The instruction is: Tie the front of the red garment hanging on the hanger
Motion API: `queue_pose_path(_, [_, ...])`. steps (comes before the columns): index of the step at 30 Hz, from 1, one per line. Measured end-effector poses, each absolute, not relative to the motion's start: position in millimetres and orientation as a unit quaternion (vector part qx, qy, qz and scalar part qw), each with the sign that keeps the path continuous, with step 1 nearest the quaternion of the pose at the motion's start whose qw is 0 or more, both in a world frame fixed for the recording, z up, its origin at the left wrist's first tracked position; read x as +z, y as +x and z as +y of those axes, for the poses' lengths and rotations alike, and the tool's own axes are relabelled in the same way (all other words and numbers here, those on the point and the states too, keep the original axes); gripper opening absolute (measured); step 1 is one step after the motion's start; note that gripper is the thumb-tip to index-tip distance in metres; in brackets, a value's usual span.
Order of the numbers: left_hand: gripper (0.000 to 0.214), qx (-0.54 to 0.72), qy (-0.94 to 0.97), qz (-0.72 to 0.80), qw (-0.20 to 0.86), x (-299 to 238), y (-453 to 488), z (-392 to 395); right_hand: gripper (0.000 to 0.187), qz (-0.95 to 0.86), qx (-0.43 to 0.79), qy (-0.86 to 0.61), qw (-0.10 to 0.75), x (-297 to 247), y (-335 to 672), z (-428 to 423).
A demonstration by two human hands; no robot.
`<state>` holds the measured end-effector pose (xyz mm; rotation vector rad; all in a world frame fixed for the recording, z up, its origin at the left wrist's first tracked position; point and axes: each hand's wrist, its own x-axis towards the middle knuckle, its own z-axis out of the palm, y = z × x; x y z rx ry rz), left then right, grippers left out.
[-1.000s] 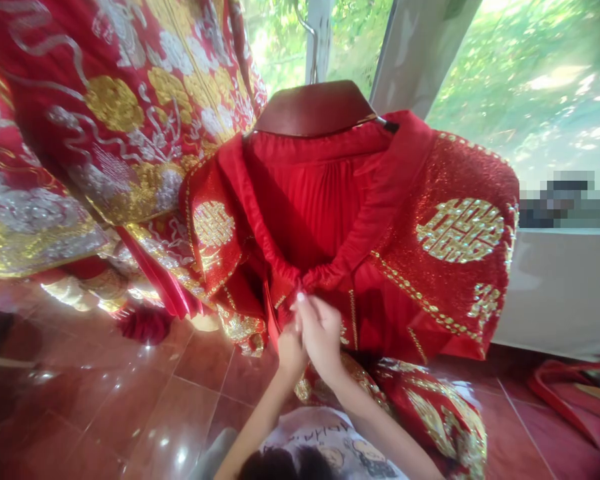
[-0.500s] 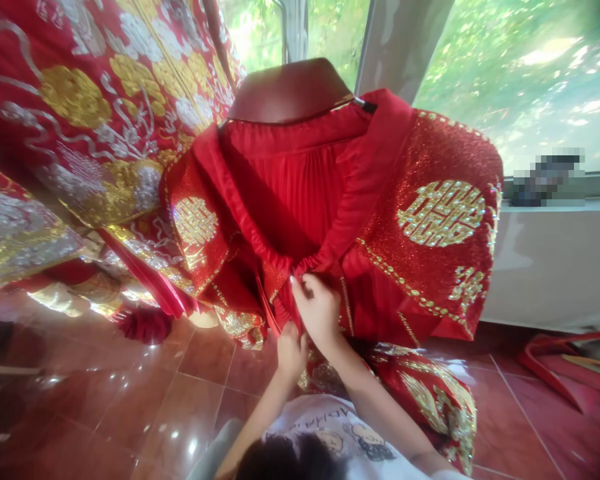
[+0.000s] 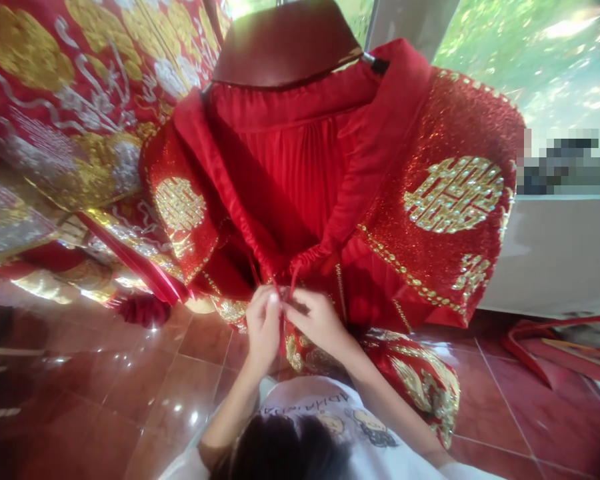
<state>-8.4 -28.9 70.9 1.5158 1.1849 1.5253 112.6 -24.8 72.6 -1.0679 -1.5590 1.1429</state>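
View: head camera, only view; looks down and forward.
Left hand (image 3: pixel 263 323): fingers curled close together; tips pinch a narrow red strip at the gathered front of the red robe (image 3: pixel 300 173); knuckles just beside the right hand.
Right hand (image 3: pixel 319 321): fingers bent inward; tips nip the same gathered spot from the other side; what lies inside the pinch is too small to tell.
Red robe: hangs from a dark wooden hanger (image 3: pixel 287 43) straight ahead; collar open, pleated lining showing; gold knot emblems on both shoulders; lower hem bunched on the floor below the hands.
Floor (image 3: pixel 130 400): red-brown glossy tiles; pale grout lines; bright glints of window light.
Embroidered garment (image 3: pixel 80 100): hangs to the left, touching the robe's left shoulder; red ground, gold and silver floral work; a dark red tassel (image 3: pixel 143 310) at its lower edge, near the floor.
Window (image 3: pixel 555 53): behind the robe; green foliage outside, sunlit.
White ledge (image 3: pixel 555 253): below the window, right side; meets the tiles.
Red strips (image 3: pixel 555 347): lie on the floor at far right, well apart from the hands.
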Motion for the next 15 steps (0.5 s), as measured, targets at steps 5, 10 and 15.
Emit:
queue_pose_path(5, [0.031,0.615,0.437,0.481,0.447,55,-7,-31,0.030,-0.589,0.496,-0.448,0.454,69,133,-19])
queue_pose_path(10, [0.038,0.572,0.452,0.469,0.499,35,-1,-39,0.039,-0.507,0.572,-0.424,0.486,59,132,-12])
queue_pose_path(15, [0.040,0.528,0.442,0.449,0.569,24,8,-47,0.033,-0.491,0.611,-0.401,0.474,64,116,-18])
